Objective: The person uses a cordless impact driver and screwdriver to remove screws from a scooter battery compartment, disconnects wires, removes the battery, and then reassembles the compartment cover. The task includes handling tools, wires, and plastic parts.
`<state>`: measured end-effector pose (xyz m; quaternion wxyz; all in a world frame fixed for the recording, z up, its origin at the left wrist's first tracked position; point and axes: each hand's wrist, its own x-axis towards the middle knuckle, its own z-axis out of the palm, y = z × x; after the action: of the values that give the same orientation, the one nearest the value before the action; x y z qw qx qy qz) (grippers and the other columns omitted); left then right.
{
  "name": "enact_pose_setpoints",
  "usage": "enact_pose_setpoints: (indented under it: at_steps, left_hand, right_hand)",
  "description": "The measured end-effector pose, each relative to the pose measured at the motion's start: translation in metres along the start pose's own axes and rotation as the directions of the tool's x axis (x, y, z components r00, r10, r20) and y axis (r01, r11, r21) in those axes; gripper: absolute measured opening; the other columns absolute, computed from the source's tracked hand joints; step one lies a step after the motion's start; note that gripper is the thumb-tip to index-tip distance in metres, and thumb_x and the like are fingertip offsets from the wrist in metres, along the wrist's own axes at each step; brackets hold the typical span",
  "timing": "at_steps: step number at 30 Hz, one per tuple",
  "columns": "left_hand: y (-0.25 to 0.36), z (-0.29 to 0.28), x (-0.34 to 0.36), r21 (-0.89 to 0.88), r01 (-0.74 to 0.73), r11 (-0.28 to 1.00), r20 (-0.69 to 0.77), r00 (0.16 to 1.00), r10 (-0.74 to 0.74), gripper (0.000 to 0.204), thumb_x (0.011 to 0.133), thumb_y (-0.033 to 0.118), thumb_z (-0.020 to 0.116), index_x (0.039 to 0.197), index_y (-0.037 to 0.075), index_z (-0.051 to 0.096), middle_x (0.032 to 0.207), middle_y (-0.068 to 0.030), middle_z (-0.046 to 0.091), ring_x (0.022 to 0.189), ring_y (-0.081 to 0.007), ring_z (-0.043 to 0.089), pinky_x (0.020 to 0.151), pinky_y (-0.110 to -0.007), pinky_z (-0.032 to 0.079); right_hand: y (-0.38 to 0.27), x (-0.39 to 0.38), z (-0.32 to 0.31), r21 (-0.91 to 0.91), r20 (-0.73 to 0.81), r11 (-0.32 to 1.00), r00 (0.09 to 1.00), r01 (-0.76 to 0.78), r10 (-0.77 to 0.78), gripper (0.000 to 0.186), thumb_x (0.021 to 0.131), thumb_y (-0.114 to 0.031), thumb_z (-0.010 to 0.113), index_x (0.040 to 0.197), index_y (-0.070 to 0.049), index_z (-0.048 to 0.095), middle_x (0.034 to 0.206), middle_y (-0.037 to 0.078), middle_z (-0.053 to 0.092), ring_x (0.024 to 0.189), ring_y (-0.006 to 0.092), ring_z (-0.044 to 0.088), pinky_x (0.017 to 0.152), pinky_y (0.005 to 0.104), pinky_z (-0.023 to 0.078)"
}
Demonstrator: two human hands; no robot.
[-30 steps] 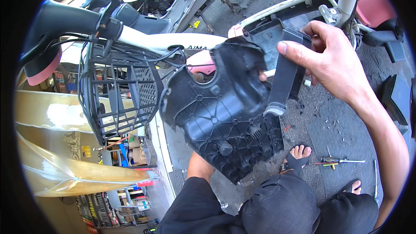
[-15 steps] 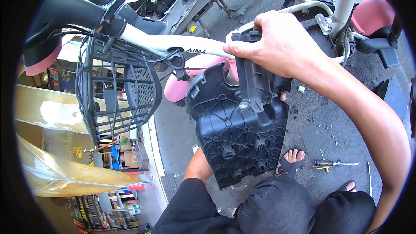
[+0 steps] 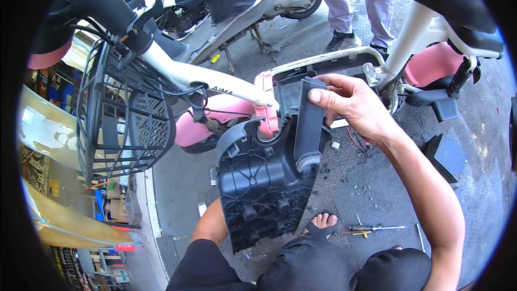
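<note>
My right hand (image 3: 353, 102) is closed on a long, narrow black plastic cover (image 3: 309, 124), thumb across its upper end and fingers behind it. The cover's lower end overlaps a larger black plastic panel (image 3: 253, 175), whose ribbed side faces up; whether they touch I cannot tell. At its far edge the panel meets the pink neck piece (image 3: 265, 105) under the white frame tube (image 3: 194, 78) of an electric scooter. My left forearm (image 3: 210, 223) passes behind the panel, and the hand there is hidden.
A black wire basket (image 3: 129, 129) hangs at the left. Beyond the hand lies the scooter's footboard frame (image 3: 323, 59). Screwdrivers (image 3: 377, 228) and scattered small bits lie right of my foot (image 3: 323, 222). A person's legs (image 3: 355, 5) and a grey scooter (image 3: 242, 11) are behind.
The cover has turned in my right hand from its ribbed side to its smooth side. The view has shifted, showing more of the footboard. The fingertip at the panel's right edge no longer shows there.
</note>
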<state>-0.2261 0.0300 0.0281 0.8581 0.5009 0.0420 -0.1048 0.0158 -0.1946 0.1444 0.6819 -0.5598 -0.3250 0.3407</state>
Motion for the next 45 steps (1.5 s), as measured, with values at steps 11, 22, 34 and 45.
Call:
enact_pose_setpoints:
  at_steps: [11, 22, 34, 45]
  left_hand:
    - [-0.003, 0.001, 0.007, 0.005, -0.004, 1.000, -0.004, 1.000, 0.004, 0.082, 0.086, 0.027, 0.091, 0.154, -0.005, 0.060, 0.144, -0.0107, 0.069, 0.129, -0.0199, 0.066, 0.109, -0.036, 0.054]
    - [0.006, 0.005, -0.012, 0.034, 0.019, 0.999, -0.025, 1.000, -0.018, 0.077, 0.090, 0.028, 0.088, 0.154, -0.004, 0.060, 0.141, -0.0092, 0.069, 0.128, -0.0187, 0.067, 0.107, -0.035, 0.055]
    - [0.003, 0.005, -0.015, 0.042, 0.017, 0.999, -0.030, 0.999, -0.016, 0.072, 0.095, 0.029, 0.085, 0.154, -0.003, 0.060, 0.138, -0.0076, 0.070, 0.126, -0.0174, 0.067, 0.106, -0.034, 0.055]
    - [0.006, 0.008, -0.016, 0.064, 0.030, 0.998, -0.030, 0.999, -0.028, 0.068, 0.099, 0.030, 0.081, 0.154, -0.003, 0.061, 0.136, -0.0062, 0.071, 0.124, -0.0162, 0.067, 0.104, -0.032, 0.056]
  right_hand:
    - [0.004, 0.016, 0.004, -0.391, -0.108, 0.913, 0.991, -0.114, 0.077, 0.065, 0.099, -0.060, 0.083, 0.108, 0.005, 0.080, 0.081, 0.002, 0.072, 0.067, 0.0065, 0.066, 0.060, 0.0223, 0.052]
    - [0.025, 0.056, 0.022, -0.713, -0.252, 0.681, 0.967, -0.166, -0.028, 0.087, 0.086, -0.075, 0.083, 0.074, 0.011, 0.077, 0.073, 0.026, 0.074, 0.071, 0.0352, 0.078, 0.074, 0.0443, 0.063]
    - [0.031, 0.061, 0.008, -0.771, -0.260, 0.602, 0.966, -0.210, 0.004, 0.089, 0.081, -0.078, 0.086, 0.089, 0.010, 0.081, 0.081, 0.023, 0.078, 0.078, 0.0317, 0.081, 0.076, 0.0417, 0.064]
    - [0.022, 0.057, 0.004, -0.732, -0.333, 0.626, 0.943, -0.270, 0.017, 0.080, 0.085, -0.072, 0.086, 0.083, 0.008, 0.079, 0.068, 0.016, 0.073, 0.054, 0.0225, 0.072, 0.058, 0.0355, 0.060]
